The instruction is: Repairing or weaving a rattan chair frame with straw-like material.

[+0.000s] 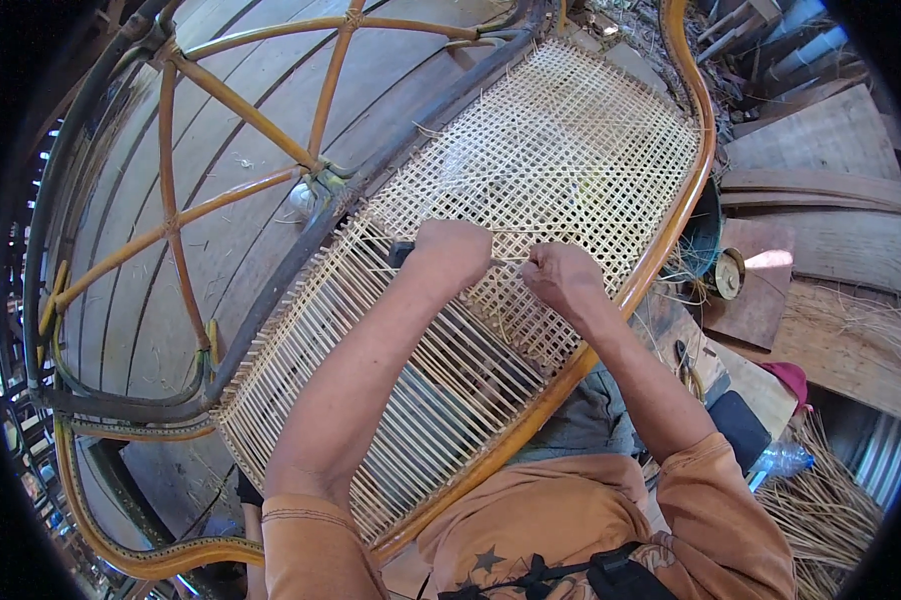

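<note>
A woven cane panel (611,140) stretches across a curved, varnished rattan frame (706,165). Its far part is a dense open-hole mesh, while the near left part has only parallel cane strands (401,420). My left hand (453,250) is wrapped round a tool with a dark handle (401,254), held just above the border between mesh and strands. From that fist a thin dark shaft points toward my right hand (563,275). The right fingers are closed in a pinch over the mesh near the shaft's end; what they hold is too small to make out.
Left of the panel stands a rattan framework (171,220) with crossed poles, over a slatted wooden surface (241,130). Pliers (686,365), a tin can (728,273), wooden boards (811,140), a plastic bottle (786,459) and a bundle of cane (821,490) lie to the right.
</note>
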A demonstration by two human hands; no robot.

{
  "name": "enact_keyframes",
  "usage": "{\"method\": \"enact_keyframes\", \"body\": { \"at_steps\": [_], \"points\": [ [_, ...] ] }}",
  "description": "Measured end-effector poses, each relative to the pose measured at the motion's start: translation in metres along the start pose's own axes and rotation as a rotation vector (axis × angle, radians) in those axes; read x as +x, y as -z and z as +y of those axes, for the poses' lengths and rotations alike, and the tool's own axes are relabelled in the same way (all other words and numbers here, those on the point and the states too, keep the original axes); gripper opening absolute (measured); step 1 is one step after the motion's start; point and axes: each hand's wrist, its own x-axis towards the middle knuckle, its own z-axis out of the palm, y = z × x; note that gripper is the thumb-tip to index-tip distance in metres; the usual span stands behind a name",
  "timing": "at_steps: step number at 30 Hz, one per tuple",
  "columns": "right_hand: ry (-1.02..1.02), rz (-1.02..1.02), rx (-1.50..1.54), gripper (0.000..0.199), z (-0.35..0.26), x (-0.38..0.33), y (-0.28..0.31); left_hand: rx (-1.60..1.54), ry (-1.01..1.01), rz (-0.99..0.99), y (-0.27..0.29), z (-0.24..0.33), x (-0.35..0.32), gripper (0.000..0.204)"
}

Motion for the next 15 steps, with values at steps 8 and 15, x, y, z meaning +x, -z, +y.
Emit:
{"method": "enact_keyframes", "body": {
  "at_steps": [8,15],
  "points": [
    [-0.019,-0.116,0.084,0.024,-0.002,-0.004,0.008,0.057,-0.046,-0.01,0.016,0.019,0.009,0.019],
    [0.05,0.041,0.055,0.024,0.0,-0.006,-0.007,0.071,-0.108,-0.085,0.024,0.02,0.016,0.019]
  ]
}}
